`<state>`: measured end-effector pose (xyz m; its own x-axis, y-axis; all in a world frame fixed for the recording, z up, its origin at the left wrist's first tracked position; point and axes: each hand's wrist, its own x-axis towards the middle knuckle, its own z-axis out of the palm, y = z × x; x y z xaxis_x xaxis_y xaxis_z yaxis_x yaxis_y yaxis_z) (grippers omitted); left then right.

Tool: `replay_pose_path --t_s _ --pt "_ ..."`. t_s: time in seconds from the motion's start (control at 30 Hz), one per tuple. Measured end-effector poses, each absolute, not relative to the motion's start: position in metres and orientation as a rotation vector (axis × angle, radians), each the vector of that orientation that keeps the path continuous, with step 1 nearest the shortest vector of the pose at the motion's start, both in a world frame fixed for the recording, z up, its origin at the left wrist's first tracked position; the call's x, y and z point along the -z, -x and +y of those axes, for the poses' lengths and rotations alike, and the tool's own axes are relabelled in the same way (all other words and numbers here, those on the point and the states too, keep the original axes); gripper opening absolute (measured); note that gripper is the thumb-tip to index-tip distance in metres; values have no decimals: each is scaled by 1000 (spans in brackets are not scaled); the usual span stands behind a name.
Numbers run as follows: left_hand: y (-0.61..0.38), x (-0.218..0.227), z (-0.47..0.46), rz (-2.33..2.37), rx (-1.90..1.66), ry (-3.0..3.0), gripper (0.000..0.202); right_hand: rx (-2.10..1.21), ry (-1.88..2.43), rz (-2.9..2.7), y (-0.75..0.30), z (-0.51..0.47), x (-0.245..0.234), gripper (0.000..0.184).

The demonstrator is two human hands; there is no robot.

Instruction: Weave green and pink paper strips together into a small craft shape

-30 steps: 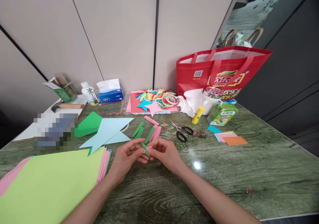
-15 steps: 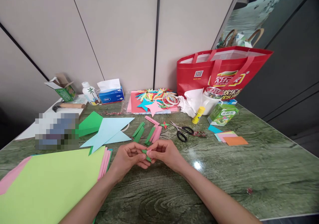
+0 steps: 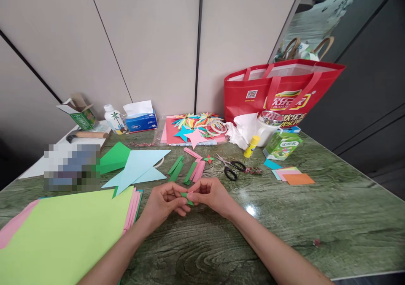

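The left hand (image 3: 160, 201) and the right hand (image 3: 212, 194) together pinch one small folded green paper (image 3: 187, 198) between their fingertips, nearer the person than the scissors (image 3: 227, 164) and left of them. Left of the scissors lie green strips (image 3: 176, 169) and pink strips (image 3: 198, 171); a little star (image 3: 209, 159) sits near the blade tips. Right of the scissors on the surface (image 3: 272, 217) are a glue stick (image 3: 252, 146), a green carton (image 3: 282, 145) and coloured cards (image 3: 298, 179)
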<state>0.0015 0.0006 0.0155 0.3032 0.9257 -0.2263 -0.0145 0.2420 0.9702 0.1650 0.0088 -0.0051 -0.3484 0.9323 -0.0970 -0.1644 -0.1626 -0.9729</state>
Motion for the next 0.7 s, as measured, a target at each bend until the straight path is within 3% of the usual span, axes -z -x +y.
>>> replay_pose_path --t_s 0.17,0.37,0.53,0.7 --pt "-2 -11 -1 1080 -809 -1122 28 -1683 1001 -1225 -165 8 8 25" --pt "-6 0 -4 1158 -854 -1180 24 -1401 1139 -1322 -156 4 15 10" --pt "-5 -7 -1 1167 -959 -1124 27 -1541 1005 -1222 -156 6 13 23" --pt "-1 -8 5 1197 -1089 -1057 24 -1560 993 -1239 -156 6 11 21"
